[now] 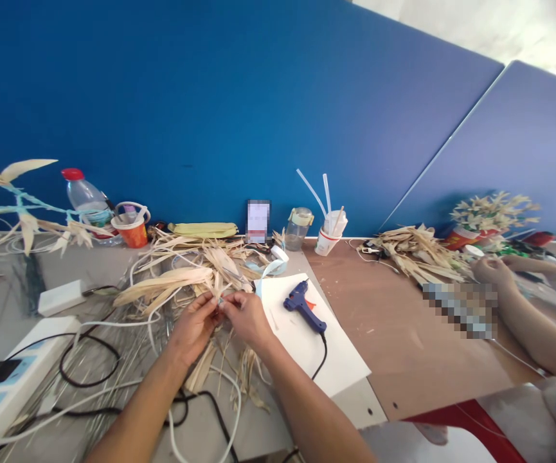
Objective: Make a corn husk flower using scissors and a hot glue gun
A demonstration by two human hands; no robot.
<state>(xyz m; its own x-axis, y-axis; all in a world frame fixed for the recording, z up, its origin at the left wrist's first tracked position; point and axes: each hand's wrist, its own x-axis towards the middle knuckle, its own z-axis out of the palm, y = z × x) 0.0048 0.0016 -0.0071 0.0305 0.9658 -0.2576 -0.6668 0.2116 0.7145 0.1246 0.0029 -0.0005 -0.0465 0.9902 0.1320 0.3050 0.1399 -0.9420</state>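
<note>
My left hand [195, 326] and my right hand [245, 315] meet over the middle of the table, fingertips pinched together. Between them is a small pale corn husk flower [217, 284], petals pointing up and its base covered by my fingers. A strip of light blue tape [270, 267] curls up just behind my right hand. Dried corn husks [166, 284] are heaped right behind my hands, with more strips below them. A dark blue hot glue gun [301, 305] lies on white paper [278, 347] to the right of my right hand.
At left are a power strip [27, 366], tangled cords, thin wires and a taped husk-flower branch [22, 198]. Along the blue partition stand a bottle [85, 199], paper cups [132, 230], a phone [258, 222] and a jar [298, 230]. A co-worker's hands [494, 276] are at right.
</note>
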